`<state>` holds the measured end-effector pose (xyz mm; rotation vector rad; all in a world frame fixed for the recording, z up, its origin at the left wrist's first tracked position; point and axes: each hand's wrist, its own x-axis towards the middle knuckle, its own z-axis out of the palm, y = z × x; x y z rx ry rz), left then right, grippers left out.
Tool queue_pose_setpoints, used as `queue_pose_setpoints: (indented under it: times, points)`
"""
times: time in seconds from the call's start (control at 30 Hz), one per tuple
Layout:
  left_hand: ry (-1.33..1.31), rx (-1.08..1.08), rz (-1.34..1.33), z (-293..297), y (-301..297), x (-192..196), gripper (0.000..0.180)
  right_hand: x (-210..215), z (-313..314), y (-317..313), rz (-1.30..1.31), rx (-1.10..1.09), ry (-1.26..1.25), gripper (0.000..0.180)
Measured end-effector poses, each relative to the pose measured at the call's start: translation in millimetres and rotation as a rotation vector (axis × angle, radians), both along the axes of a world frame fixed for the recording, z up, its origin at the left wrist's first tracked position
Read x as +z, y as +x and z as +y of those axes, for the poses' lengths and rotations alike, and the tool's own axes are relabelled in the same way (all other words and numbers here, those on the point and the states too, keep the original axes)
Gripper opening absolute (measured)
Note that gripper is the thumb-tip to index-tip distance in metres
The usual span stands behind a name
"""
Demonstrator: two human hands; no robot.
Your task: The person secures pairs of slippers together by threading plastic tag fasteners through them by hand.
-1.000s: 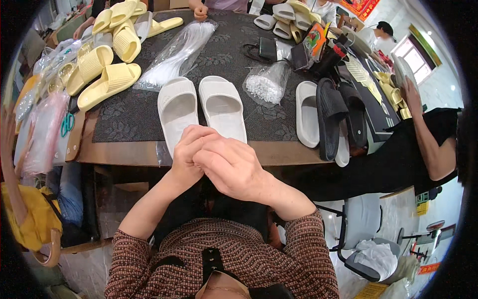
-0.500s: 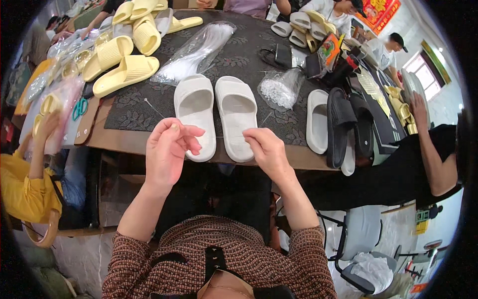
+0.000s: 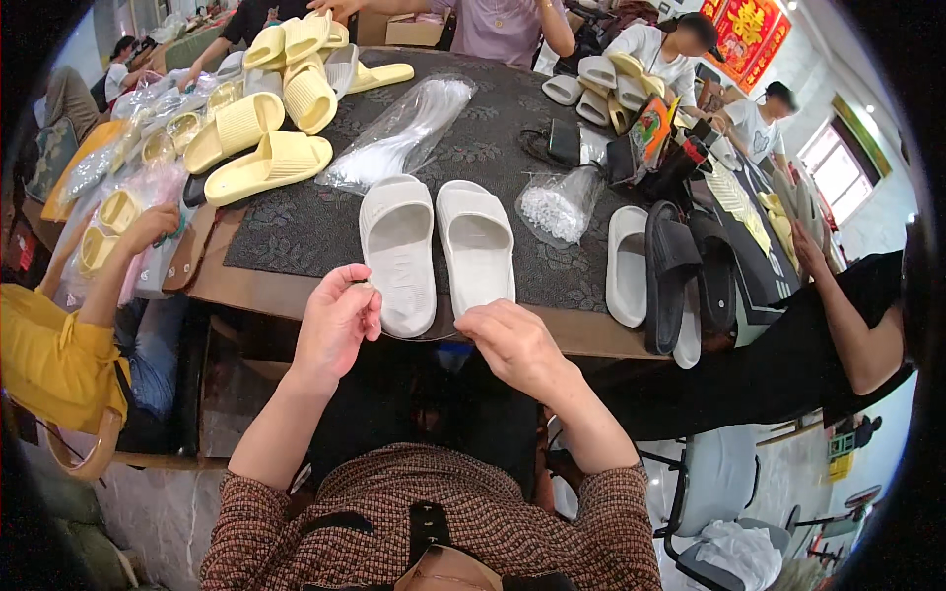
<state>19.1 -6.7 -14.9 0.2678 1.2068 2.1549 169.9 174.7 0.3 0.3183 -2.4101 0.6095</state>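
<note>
A pair of white slide sandals stands side by side at the table's near edge, the left slide (image 3: 399, 256) and the right slide (image 3: 478, 246) with toes pointing away from me. My left hand (image 3: 340, 323) is closed in a pinch beside the left slide's heel. My right hand (image 3: 517, 343) is closed too, its fingertips at the right slide's heel. Between them a thin clear strand (image 3: 426, 341) bows just below the heels, its ends running into my fingers.
Yellow slides (image 3: 271, 167) pile up at the left, near a bag of long white strands (image 3: 404, 133). A bag of small white pieces (image 3: 557, 207) lies right of centre. Black slides (image 3: 673, 276) stand at the right edge. A co-worker's hand (image 3: 153, 227) works at the left.
My left fingers have closed from a looser pose into a pinch. My right hand has come left and nearer to me. The strand now bows below the heels, and the whole view has shifted.
</note>
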Motion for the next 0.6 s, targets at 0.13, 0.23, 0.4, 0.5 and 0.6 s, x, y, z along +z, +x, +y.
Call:
queue_pose_setpoints:
  times: [0.13, 0.23, 0.4, 0.5, 0.6]
  points:
    - [-0.021, -0.021, 0.048, -3, -3, -5, 0.009, -5, 0, -3, -0.087, 0.052, 0.025, 0.02]
    - [-0.068, -0.054, 0.089, -7, -6, -8, 0.011, -6, -4, -11, -0.074, 0.108, 0.024, 0.02]
    - [-0.179, -0.099, 0.198, -5, -12, -13, 0.014, -6, -2, -23, -0.126, 0.163, 0.071, 0.02]
    - [-0.225, -0.141, 0.261, 0, -19, -13, 0.015, -9, 8, -34, -0.167, 0.181, 0.1, 0.019]
    - [-0.31, -0.16, 0.312, 9, -25, -9, 0.021, -14, 23, -46, -0.144, 0.192, 0.094, 0.018]
